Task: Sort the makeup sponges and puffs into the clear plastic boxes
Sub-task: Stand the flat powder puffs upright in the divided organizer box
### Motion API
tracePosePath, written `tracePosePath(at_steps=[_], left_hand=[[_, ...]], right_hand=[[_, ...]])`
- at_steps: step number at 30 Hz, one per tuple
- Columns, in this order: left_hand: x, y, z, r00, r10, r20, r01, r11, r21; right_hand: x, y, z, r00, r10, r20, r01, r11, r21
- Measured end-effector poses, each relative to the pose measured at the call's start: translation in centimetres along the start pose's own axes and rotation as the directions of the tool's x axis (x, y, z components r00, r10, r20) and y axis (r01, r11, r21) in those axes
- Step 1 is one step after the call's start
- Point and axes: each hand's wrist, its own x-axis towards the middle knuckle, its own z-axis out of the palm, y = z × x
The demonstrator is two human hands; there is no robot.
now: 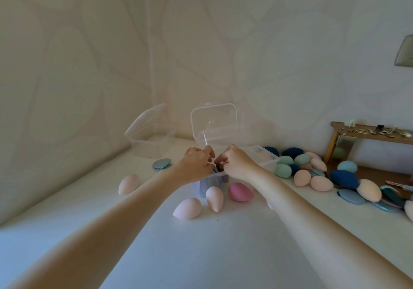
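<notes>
Clear plastic marked the centre of the head view: a small box [211, 182] sat on the white tabletop [201, 255] at the meeting point of two bare forearms, with dark, bluish pieces showing through its front wall. The left hand [196, 163] and right hand [237, 164] worked together over its rim, fingers [220, 161] curled and apparently pinching a small dark piece [220, 167] between them; what that piece was could not be told.

At 12 o'clock from the hands stood an open box with its lid raised [214, 123], and at 10 o'clock a second open box [152, 141], tilted lid up. A blue-grey flat puff [162, 163] lay at 9 o'clock, a pale peach sponge [129, 184] beyond it at 8 o'clock. Just in front of the small box, at 6 o'clock, rested a lilac sponge [187, 208], an upright peach sponge [214, 198] and a rose-pink sponge [240, 191]. At 3 o'clock a heap of green, navy and peach sponges [301, 168] spread toward stacked flat puffs [366, 197] near the edge, and a wooden shelf [368, 132] behind them carried small oddments.

The egg-shaped sponges looked light and soft, likely to squash and spring back, so a grip round the broad belly would seem safest. The thin puffs would probably lift best by an edge.
</notes>
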Motion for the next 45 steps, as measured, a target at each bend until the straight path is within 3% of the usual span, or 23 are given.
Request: tracePosePath(at_steps=[5, 12, 17, 20, 22, 24, 26, 28, 30, 33, 37, 45], left_hand=[[0.2, -0.2, -0.1, 1.000, 0.010, -0.011, -0.010, 1.000, 0.029], [0.6, 0.4, 0.2, 0.998, 0.055, 0.012, -0.057, 0.976, 0.210], [0.5, 0.1, 0.2, 0.998, 0.063, -0.009, -0.060, 0.983, 0.174], [-0.7, 0.0, -1.0, 0.975, 0.090, -0.201, -0.078, 0.995, 0.070], [-1.3, -1.1, -2.0, 0.911, 0.082, -0.404, -0.099, 0.995, -0.021], [-1.7, -3.0, -2.9, 0.867, -0.037, -0.497, -0.018, 0.994, -0.105], [-1.5, -5.1, -3.4, 0.865, -0.222, -0.450, 0.162, 0.972, -0.168], [-1.1, -7.2, -3.1, 0.902, -0.327, -0.281, 0.313, 0.945, -0.095], [-0.8, -8.5, -2.3, 0.940, -0.323, -0.110, 0.332, 0.940, 0.076], [-0.4, -8.9, -0.7, 0.956, -0.292, 0.025, 0.279, 0.934, 0.222], [-0.2, -9.0, 0.0, 0.957, -0.288, -0.030, 0.283, 0.911, 0.300], [-0.5, -9.4, -1.4, 0.933, -0.353, -0.066, 0.359, 0.924, 0.134]], right_hand=[[-0.9, 0.3, -0.9, 1.000, -0.008, -0.016, 0.010, 0.996, 0.083], [-0.9, 0.5, -0.3, 0.998, -0.059, -0.022, 0.060, 0.997, 0.046], [-1.0, 0.9, 0.2, 0.995, -0.101, 0.011, 0.102, 0.995, -0.024], [-1.1, 0.3, -0.4, 0.993, -0.112, -0.042, 0.112, 0.994, -0.002], [-1.2, -0.5, -1.0, 0.979, -0.165, -0.119, 0.167, 0.986, 0.010], [-1.1, -1.5, -1.5, 0.964, -0.219, -0.148, 0.223, 0.975, 0.017], [-0.6, -2.5, -1.5, 0.956, -0.256, -0.144, 0.260, 0.966, 0.007], [0.3, -3.3, -0.9, 0.949, -0.283, -0.136, 0.286, 0.958, 0.004], [1.1, -3.8, -0.3, 0.950, -0.288, -0.118, 0.292, 0.956, 0.014], [1.8, -3.8, 0.3, 0.961, -0.266, -0.078, 0.269, 0.963, 0.027], [1.9, -2.9, 0.5, 0.974, -0.219, -0.051, 0.221, 0.975, 0.024], [1.4, -2.2, -0.4, 0.975, -0.164, -0.151, 0.177, 0.981, 0.079]])
